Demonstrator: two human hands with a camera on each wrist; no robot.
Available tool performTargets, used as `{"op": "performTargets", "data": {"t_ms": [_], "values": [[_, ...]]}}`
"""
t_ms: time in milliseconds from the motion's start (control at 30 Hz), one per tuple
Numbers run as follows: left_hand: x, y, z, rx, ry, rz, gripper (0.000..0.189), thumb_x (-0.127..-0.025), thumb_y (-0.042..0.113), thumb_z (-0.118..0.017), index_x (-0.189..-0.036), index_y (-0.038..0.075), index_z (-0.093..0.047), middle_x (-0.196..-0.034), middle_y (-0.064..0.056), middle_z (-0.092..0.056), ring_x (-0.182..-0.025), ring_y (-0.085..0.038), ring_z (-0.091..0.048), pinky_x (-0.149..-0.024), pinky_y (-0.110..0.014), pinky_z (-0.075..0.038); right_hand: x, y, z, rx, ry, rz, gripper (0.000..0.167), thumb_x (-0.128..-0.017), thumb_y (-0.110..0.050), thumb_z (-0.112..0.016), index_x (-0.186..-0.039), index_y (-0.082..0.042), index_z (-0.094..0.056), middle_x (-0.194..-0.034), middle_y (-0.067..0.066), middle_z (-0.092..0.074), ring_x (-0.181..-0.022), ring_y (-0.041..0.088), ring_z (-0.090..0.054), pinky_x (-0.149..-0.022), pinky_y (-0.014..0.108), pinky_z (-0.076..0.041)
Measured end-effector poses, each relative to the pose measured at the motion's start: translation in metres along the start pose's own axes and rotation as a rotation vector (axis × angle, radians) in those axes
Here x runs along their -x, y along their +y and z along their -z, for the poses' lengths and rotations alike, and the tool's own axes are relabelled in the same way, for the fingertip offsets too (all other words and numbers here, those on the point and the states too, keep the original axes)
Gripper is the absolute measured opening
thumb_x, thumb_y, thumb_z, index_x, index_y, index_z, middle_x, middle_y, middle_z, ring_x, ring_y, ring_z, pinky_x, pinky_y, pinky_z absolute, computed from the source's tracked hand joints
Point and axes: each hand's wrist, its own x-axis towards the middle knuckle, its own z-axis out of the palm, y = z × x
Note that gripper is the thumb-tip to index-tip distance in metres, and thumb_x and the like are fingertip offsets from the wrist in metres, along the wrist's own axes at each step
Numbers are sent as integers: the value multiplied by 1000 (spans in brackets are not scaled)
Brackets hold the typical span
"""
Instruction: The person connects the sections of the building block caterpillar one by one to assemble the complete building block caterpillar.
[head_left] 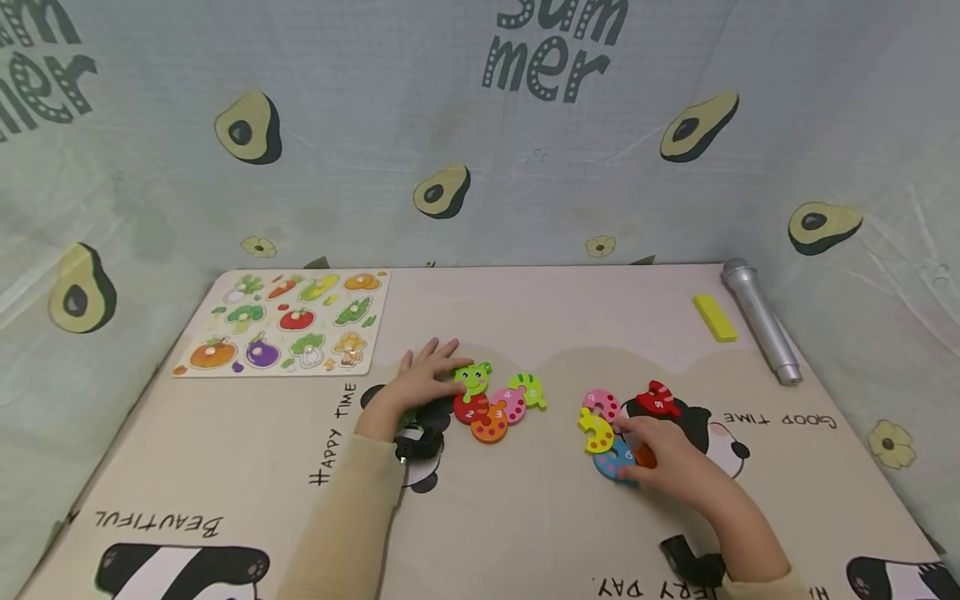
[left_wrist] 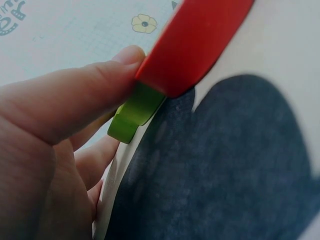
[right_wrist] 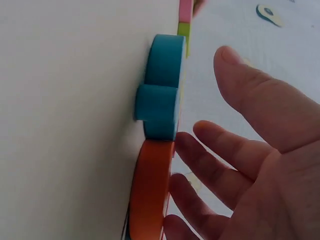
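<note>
On the left, my left hand (head_left: 420,386) holds the smiling green caterpillar head (head_left: 472,379) of a puzzle between thumb and index finger. Joined to the head are a red piece (head_left: 471,408), an orange piece (head_left: 490,424), a pink piece (head_left: 512,404) and a striped green tail (head_left: 529,389). The left wrist view shows the thumb (left_wrist: 95,95) against the green and red edges. Over on the right, my right hand (head_left: 671,462) has its fingers spread loosely beside a blue piece (right_wrist: 162,62) and an orange piece (right_wrist: 150,190), fingertips at their edges. A yellow piece (head_left: 596,432) and a pink piece (head_left: 602,404) adjoin the blue one.
A red piece (head_left: 658,400) lies beyond the right hand. At the back left is a vegetable picture board (head_left: 281,321). A yellow block (head_left: 716,317) and a silver microphone-like cylinder (head_left: 762,321) lie at the back right. Printed sheeting (head_left: 360,108) hangs behind the table.
</note>
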Motion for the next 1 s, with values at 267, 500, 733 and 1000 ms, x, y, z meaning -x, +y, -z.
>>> {"op": "performTargets", "data": {"t_ms": [267, 500, 733, 1000], "values": [[-2, 1, -3, 3, -5, -12, 54, -84, 41, -58, -133, 22, -48, -152, -6, -18, -141, -32, 2, -107, -60, 9, 4, 1, -6, 103, 21, -17, 52, -68, -26, -78, -112, -10, -58, -118, 12, -55, -114, 38, -36, -88, 59, -41], [-2, 0, -4, -11, -1, -13, 54, -83, 41, -57, -133, 23, -48, -152, -5, -19, -141, -32, 1, -107, -59, 8, 3, -2, -10, 161, -4, -27, 66, -67, -30, -77, -124, -10, -53, -124, 14, -52, -116, 38, -38, -86, 61, -40], [-3, 0, -4, -10, -5, -8, 54, -84, 42, -57, -133, 23, -48, -152, -5, -18, -141, -31, 2, -108, -59, 8, 0, -8, -6, 196, 0, -54, 64, -67, -33, -78, -120, -6, -54, -119, 13, -53, -108, 31, -47, -89, 54, -41], [1, 0, -1, 6, 2, -1, 53, -84, 39, -58, -132, 22, -48, -152, -6, -19, -141, -32, 2, -107, -60, 9, -20, -32, 0, -7, 82, 23, 60, -77, -16, -70, -130, -2, -45, -125, 14, -44, -107, 27, -50, -91, 47, -45]]}}
